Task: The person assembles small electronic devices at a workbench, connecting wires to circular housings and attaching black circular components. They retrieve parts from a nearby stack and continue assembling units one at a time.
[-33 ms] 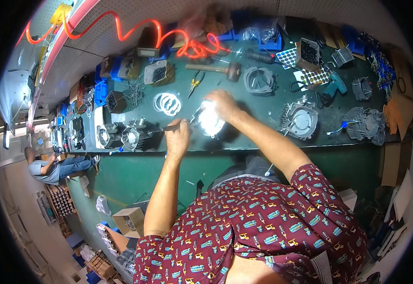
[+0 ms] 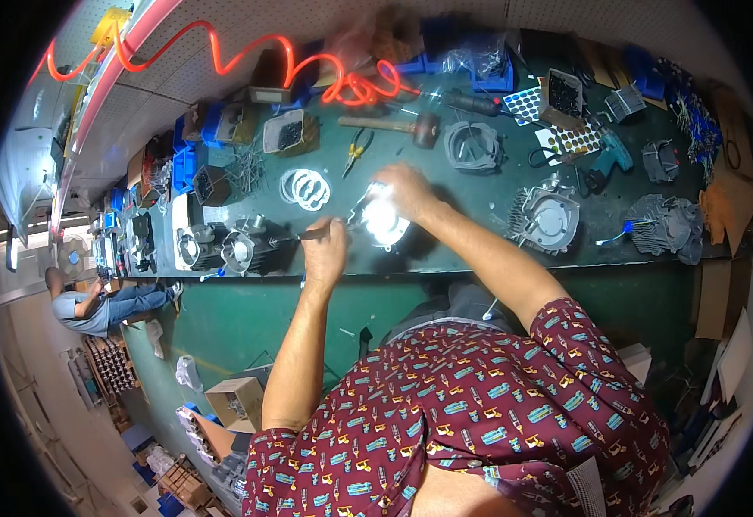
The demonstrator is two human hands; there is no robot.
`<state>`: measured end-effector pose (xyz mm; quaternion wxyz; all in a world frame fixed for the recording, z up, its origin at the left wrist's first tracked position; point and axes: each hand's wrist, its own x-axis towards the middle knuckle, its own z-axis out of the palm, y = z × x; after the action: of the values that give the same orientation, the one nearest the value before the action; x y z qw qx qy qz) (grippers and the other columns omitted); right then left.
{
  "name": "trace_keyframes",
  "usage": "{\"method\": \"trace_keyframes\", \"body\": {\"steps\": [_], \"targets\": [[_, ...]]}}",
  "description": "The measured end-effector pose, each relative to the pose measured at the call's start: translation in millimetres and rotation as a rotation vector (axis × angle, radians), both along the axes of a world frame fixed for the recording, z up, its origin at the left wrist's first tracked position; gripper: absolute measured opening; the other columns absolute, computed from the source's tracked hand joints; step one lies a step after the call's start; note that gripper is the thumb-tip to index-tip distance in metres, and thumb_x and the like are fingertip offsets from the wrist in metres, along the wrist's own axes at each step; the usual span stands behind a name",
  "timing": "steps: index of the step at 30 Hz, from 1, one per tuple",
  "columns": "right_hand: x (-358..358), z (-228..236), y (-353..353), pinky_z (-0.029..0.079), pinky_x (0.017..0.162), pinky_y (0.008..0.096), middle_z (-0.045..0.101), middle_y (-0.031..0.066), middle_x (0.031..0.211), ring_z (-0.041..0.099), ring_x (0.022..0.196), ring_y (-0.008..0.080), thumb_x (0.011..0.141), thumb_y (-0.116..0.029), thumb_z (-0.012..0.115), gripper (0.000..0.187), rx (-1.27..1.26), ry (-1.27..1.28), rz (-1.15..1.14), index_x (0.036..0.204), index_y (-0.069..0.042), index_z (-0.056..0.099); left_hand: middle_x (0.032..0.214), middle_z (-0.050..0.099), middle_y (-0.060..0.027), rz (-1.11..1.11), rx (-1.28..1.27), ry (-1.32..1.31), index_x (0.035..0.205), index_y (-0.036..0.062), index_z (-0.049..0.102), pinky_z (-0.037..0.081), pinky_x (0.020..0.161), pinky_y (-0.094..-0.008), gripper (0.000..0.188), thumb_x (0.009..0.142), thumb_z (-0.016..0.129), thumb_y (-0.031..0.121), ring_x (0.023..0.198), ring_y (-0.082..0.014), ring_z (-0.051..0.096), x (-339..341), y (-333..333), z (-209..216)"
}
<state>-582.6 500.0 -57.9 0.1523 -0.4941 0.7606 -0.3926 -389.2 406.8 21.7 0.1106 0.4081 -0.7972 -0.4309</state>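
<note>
My left hand [image 2: 325,250] is closed around a dark-handled tool [image 2: 314,233] with a thin shaft, held just above the table's near side. My right hand [image 2: 404,191] bends over the far edge of a round metal part [image 2: 384,222], fingers curled on it. Glare washes out that part's surface, and the fingertips are partly hidden. Left of it lie several pale ring gaskets [image 2: 311,189]. Yellow-handled pliers [image 2: 356,151] rest beyond. Two finned metal castings [image 2: 239,252] stand at the table's near left, close to the tool's shaft.
A mallet [image 2: 426,131] lies at the back, with clear-bagged rings [image 2: 473,146] beside it. Another finned casting [image 2: 551,220] and a teal power drill [image 2: 615,153] are to the right. A bin of dark screws [image 2: 291,134] stands back left. A seated person [image 2: 92,312] is far left.
</note>
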Motion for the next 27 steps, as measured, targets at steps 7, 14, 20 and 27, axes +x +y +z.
{"method": "trace_keyframes", "body": {"steps": [7,14,20,27], "targets": [[-4,-4,0,0.050,0.087,0.0494,0.072,0.0080,0.103,0.063,0.106,0.0313,0.082,-0.044,0.075,0.037,0.015,-0.003,0.026,0.102,-0.013,0.075,0.067,0.064,-0.0190,-0.003,-0.046,-0.007,0.078,-0.0043,0.062,0.050,0.063,-0.0432,0.031,0.096,0.048,0.016,0.061,-0.0345,0.063,0,13,-4],[0,-5,0,0.049,0.087,0.0497,0.072,0.0089,0.102,0.063,0.106,0.0320,0.082,-0.044,0.076,0.037,0.022,0.021,0.020,0.101,-0.013,0.075,0.067,0.062,-0.0233,-0.023,-0.042,-0.037,0.084,-0.0070,0.060,0.049,0.061,-0.0440,0.024,0.095,0.052,0.012,0.059,-0.0336,0.062,-6,17,5],[-3,-27,-12,0.051,0.086,0.0496,0.072,0.0095,0.101,0.064,0.102,0.0339,0.079,-0.043,0.077,0.035,-0.066,0.031,0.003,0.096,-0.013,0.074,0.063,0.053,-0.0189,0.024,-0.225,0.131,0.080,-0.0038,0.052,0.043,0.055,-0.0408,0.019,0.096,0.053,0.007,0.056,-0.0267,0.050,-4,38,-8],[0,11,-8,0.046,0.097,0.0514,0.069,0.0102,0.117,0.059,0.117,0.0336,0.083,-0.048,0.073,0.044,0.218,0.028,0.028,0.113,-0.017,0.072,0.065,0.054,-0.0044,-0.036,-0.013,0.257,0.082,-0.0043,0.059,0.039,0.053,-0.0320,0.023,0.099,0.052,0.010,0.059,-0.0106,0.046,2,9,11]]}}
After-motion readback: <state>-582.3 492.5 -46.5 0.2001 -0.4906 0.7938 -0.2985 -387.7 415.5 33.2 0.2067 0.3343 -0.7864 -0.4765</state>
